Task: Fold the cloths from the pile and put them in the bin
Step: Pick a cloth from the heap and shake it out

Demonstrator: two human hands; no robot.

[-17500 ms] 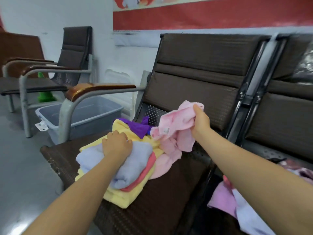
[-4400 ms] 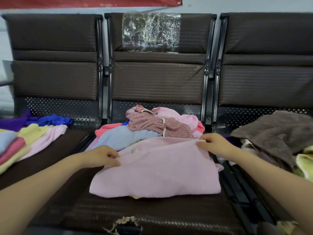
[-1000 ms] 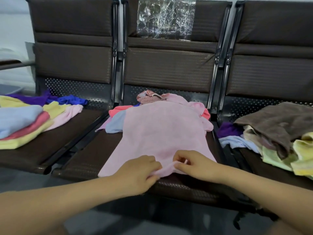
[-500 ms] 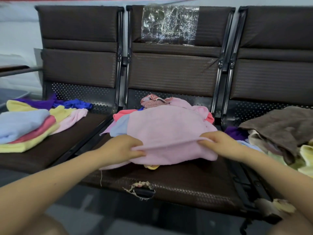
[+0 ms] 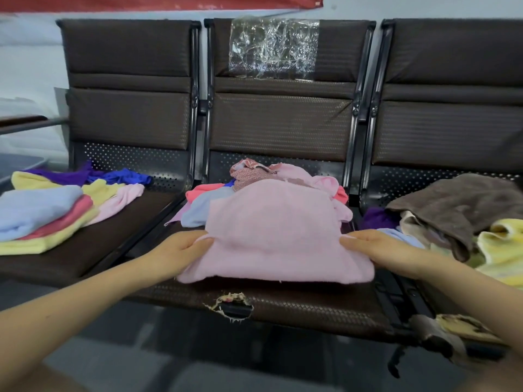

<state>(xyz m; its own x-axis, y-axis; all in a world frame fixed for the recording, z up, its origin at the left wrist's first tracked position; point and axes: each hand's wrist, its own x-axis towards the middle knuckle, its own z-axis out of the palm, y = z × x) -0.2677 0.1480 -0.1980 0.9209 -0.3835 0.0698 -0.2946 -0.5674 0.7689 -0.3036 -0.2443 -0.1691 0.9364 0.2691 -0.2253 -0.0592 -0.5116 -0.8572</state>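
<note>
While both hands hold the pink cloth [image 5: 278, 236] on the middle seat [image 5: 311, 304], the fold could slip. The left hand [image 5: 181, 250] pinches the cloth's left edge, thumb on top; the right hand [image 5: 376, 248] lies against the right edge with fingers [image 5: 352, 239] straight and pressed together, and I cannot tell whether it grips. The cloth rests partly on the loose pile [image 5: 254, 176] behind it, so that lumpy base may skew the halves or drag other cloths along. Its underside and the fingertips beneath are hidden. No bin is in view; a grey edge at far left is too cropped to identify.
</note>
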